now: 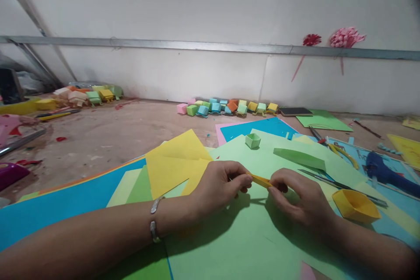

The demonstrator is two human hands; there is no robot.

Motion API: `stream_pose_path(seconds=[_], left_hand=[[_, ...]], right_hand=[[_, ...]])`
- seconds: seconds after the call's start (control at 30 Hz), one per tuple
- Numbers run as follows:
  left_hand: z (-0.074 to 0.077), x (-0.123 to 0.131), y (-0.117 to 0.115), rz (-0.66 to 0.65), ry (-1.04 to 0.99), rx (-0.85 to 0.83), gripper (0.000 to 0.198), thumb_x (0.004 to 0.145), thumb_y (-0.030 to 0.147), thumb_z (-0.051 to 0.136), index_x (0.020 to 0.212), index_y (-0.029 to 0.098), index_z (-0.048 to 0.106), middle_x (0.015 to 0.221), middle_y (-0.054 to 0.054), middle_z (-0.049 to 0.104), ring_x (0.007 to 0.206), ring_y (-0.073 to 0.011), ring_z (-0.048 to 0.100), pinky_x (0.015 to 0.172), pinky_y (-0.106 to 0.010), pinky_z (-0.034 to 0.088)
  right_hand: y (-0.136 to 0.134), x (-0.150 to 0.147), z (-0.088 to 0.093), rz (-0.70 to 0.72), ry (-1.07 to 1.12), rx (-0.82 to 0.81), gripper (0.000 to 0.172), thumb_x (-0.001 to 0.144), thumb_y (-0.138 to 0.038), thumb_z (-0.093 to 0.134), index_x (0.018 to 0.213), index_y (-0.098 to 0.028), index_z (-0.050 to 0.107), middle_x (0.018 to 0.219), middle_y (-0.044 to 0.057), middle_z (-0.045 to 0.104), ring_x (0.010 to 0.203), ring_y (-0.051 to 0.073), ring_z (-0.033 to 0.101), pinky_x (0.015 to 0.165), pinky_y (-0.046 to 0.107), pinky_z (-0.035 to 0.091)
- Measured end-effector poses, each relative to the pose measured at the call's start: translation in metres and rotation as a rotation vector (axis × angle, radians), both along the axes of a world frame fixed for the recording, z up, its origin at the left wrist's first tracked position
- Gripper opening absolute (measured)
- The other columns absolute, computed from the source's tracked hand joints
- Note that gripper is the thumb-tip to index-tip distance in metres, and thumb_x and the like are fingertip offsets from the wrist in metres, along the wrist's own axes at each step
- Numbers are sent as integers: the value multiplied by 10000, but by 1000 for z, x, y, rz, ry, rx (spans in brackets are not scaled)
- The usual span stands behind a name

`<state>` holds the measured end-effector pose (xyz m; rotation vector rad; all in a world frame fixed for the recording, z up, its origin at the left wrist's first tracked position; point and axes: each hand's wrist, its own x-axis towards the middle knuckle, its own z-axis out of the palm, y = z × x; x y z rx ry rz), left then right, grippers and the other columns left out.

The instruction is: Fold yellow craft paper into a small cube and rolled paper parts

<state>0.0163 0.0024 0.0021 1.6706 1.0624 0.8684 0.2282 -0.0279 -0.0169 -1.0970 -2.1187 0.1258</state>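
My left hand (221,186) and my right hand (297,199) both pinch a narrow folded strip of yellow-orange paper (260,180), one at each end, just above a large light green sheet (243,236). A silver bracelet (155,225) circles my left wrist. An open yellow paper box (356,205) sits to the right of my right hand. A small green paper box (253,140) stands farther back on the green sheet, near a folded green strip (298,158).
Yellow (177,162), blue (65,203) and other coloured sheets overlap on the table. Rows of small paper boxes (229,107) line the white wall, more at the far left (88,95). Scissors (341,186), a blue glue gun (385,173) and a dark slate (295,111) lie to the right.
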Motion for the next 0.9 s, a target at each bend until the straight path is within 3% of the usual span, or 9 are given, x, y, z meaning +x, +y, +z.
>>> stream_pose_path(seconds=[0.03, 0.07, 0.13, 0.23, 0.37, 0.57, 0.73, 0.83, 0.9], left_hand=[[-1, 0, 1, 3, -37, 10, 157, 768, 249, 628, 690, 144, 714, 579, -10, 671, 483, -94, 552, 469, -190, 463], [-2, 0, 1, -1, -78, 21, 157, 768, 255, 632, 698, 143, 717, 591, -13, 678, 479, -92, 558, 474, -192, 479], [-4, -2, 1, -19, -142, 63, 153, 764, 264, 653, 724, 141, 734, 609, -22, 693, 484, -96, 579, 489, -200, 507], [-7, -3, 2, -40, -172, 135, 140, 753, 268, 695, 744, 142, 758, 614, -36, 707, 491, -108, 603, 497, -208, 530], [-8, -4, 3, -38, -201, 157, 114, 754, 243, 705, 743, 148, 767, 634, -44, 728, 496, -113, 627, 497, -203, 552], [-7, -3, 2, -29, -240, 78, 96, 738, 234, 720, 715, 153, 765, 624, -37, 731, 492, -109, 626, 482, -191, 550], [-8, -3, 3, -43, -246, -91, 150, 742, 286, 708, 686, 152, 746, 643, -53, 734, 572, -140, 649, 496, -209, 546], [-7, -3, 4, -21, -199, -99, 186, 738, 320, 700, 679, 146, 736, 644, -61, 729, 575, -145, 637, 497, -219, 532], [-7, -4, 5, -21, -132, -72, 211, 757, 335, 670, 695, 143, 731, 642, -65, 725, 556, -146, 623, 491, -231, 519]], right_hand=[[0, 1, 0, -23, 30, -9, 54, 861, -216, 571, 904, -184, 571, 728, 11, 604, 609, 135, 556, 551, 240, 462], [0, 1, 0, -36, 55, -26, 157, 851, -238, 605, 993, -179, 574, 770, 16, 618, 630, 139, 567, 569, 244, 475], [1, 2, 2, -6, 82, -77, 222, 852, -265, 626, 1056, -187, 585, 829, 27, 638, 682, 148, 586, 611, 254, 489], [2, 3, 4, 103, 117, -140, 90, 892, -262, 581, 935, -197, 626, 819, 29, 643, 726, 153, 591, 651, 262, 481], [2, 2, 6, 138, 186, -165, 97, 887, -272, 590, 874, -186, 633, 764, 21, 628, 686, 144, 571, 634, 258, 464], [0, 2, 9, 75, 274, -256, 181, 864, -269, 591, 713, -183, 644, 657, 9, 629, 600, 134, 560, 575, 251, 433], [2, 1, 13, 29, 403, -494, 231, 816, -317, 616, 654, -175, 700, 592, 20, 642, 557, 139, 553, 534, 256, 422], [3, 0, 13, 8, 489, -656, 278, 809, -357, 603, 646, -159, 710, 565, 34, 645, 516, 136, 537, 487, 255, 410], [4, 0, 12, -25, 509, -679, 267, 792, -361, 617, 661, -154, 723, 566, 42, 657, 512, 139, 542, 479, 257, 412]])
